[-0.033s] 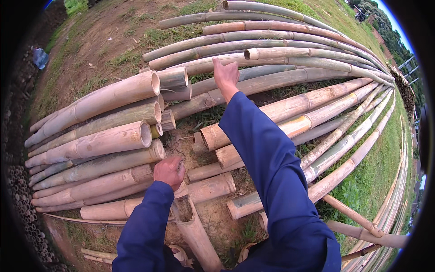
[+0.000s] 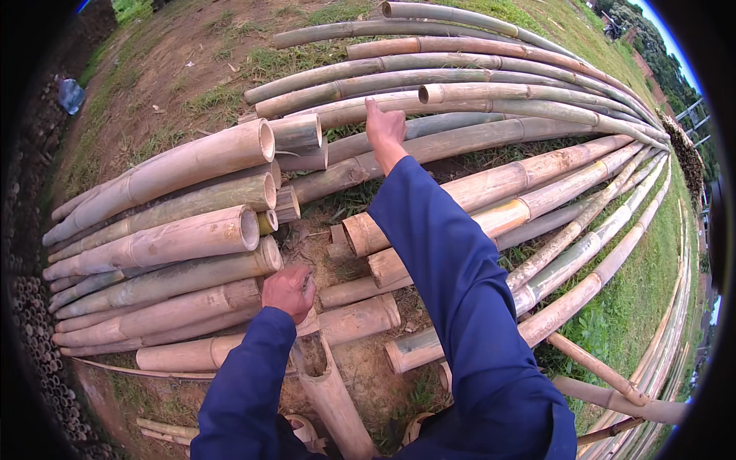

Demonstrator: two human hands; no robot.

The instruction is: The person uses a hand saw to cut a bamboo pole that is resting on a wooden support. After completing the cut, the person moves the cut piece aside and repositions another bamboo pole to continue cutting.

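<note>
My left hand [image 2: 288,293] is closed in a fist over the low left side, next to the cut ends of the stacked thick bamboo pieces [image 2: 153,245]. Something small and dark shows at its fingers, too small to name. Just below it stands a bamboo piece [image 2: 345,410] with an opening cut in its upper end, sloping down between my feet. My right hand [image 2: 385,129], farther forward, is a fist with the thumb raised and nothing visible in it. Behind it lies a long bamboo pole [image 2: 337,112]; whether they touch, I cannot tell.
Long bamboo poles [image 2: 537,165] fan out to the right, converging far off. Another cut bamboo length [image 2: 360,318] lies on bare soil. More bamboo poles [image 2: 606,368] cross at the lower right. A bluish plastic container [image 2: 70,96] sits far left, above many stacked bamboo ends [image 2: 38,337].
</note>
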